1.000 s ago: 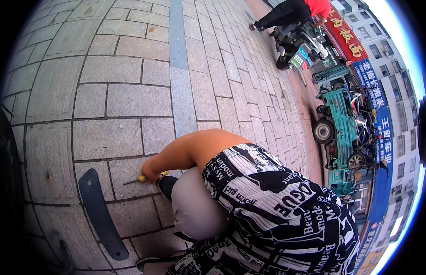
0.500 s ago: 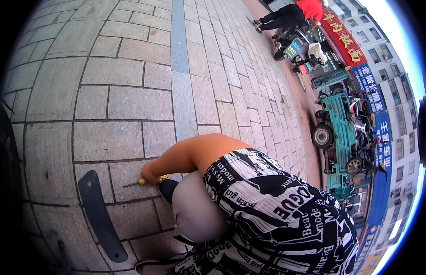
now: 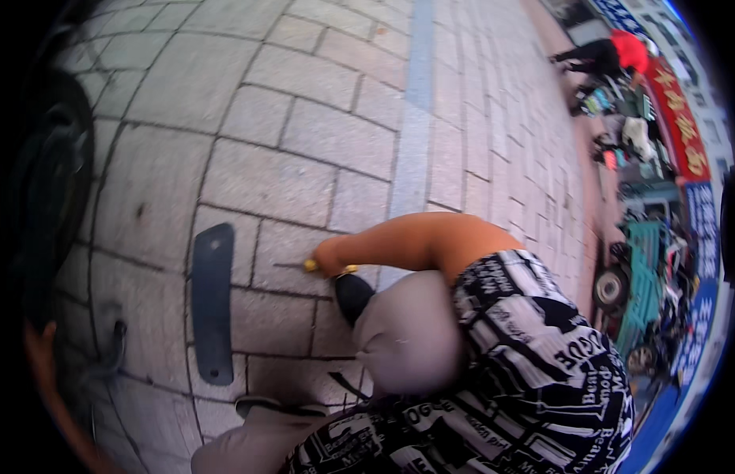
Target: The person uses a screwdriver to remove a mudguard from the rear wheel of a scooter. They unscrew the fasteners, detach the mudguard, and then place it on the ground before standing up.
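My right hand [image 3: 329,254] is down at the paving beside my dark shoe [image 3: 352,297], closed around a yellow-handled screwdriver [image 3: 310,265] whose thin shaft points left. My left hand [image 3: 42,340] shows at the lower left edge against a dark wheel [image 3: 73,158]; its fingers are dim and blurred, so their grip is unclear. A long dark grey plate [image 3: 212,300] with a hole at either end lies on the pavers between my hands. My grey-clad knee [image 3: 407,332] is bent beside my right arm.
A dim, curved metal part [image 3: 113,347] sits low at the left. Across the paved ground [image 3: 344,95], at the upper right, a person in red [image 3: 628,49] stands by scooters. A teal cargo tricycle [image 3: 640,276] is parked below them along the shopfronts [image 3: 684,134].
My view has swung leftward, so the plate, right arm and street sit farther right in the picture. The dark wheel now shows more, and my left hand has come into sight.
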Action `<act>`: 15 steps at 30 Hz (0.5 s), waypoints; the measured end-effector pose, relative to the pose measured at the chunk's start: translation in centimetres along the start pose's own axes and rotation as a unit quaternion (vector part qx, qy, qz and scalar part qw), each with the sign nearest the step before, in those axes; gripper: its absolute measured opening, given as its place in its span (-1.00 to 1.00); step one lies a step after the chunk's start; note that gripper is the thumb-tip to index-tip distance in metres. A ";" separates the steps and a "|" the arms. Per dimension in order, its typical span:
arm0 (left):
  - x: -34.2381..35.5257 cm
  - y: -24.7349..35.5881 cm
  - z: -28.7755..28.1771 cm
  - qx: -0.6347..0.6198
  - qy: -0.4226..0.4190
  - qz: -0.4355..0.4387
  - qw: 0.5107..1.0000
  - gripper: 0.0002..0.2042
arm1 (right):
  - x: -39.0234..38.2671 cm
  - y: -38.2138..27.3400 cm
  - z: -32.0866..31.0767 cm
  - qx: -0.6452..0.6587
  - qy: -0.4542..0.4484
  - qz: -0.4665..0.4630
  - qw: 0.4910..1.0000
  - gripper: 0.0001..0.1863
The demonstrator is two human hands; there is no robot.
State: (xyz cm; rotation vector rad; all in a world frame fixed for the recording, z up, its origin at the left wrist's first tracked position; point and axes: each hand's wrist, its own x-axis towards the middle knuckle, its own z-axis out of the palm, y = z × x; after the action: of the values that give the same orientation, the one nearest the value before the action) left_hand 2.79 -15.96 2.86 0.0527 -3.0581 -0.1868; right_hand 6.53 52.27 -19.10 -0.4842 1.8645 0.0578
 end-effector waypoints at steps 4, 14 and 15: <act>2.1 8.0 -1.3 -0.057 -0.090 -0.056 0.993 -0.40 | -2.2 -1.1 0.6 0.052 0.042 0.017 0.998 -0.71; 0.0 10.8 -3.4 0.037 -0.051 -0.125 0.990 -0.50 | -4.7 -3.9 -1.5 0.095 0.085 -0.063 0.990 -0.58; 0.1 11.0 -3.4 0.036 -0.051 -0.129 0.990 -0.50 | -4.8 -3.9 -1.9 0.112 0.096 -0.069 0.987 -0.58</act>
State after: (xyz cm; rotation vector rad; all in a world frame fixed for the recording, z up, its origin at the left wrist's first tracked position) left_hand 2.63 -5.41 7.55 0.4581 -3.1492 -0.0961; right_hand 7.51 49.63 -13.33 -0.4741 1.9913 -0.2980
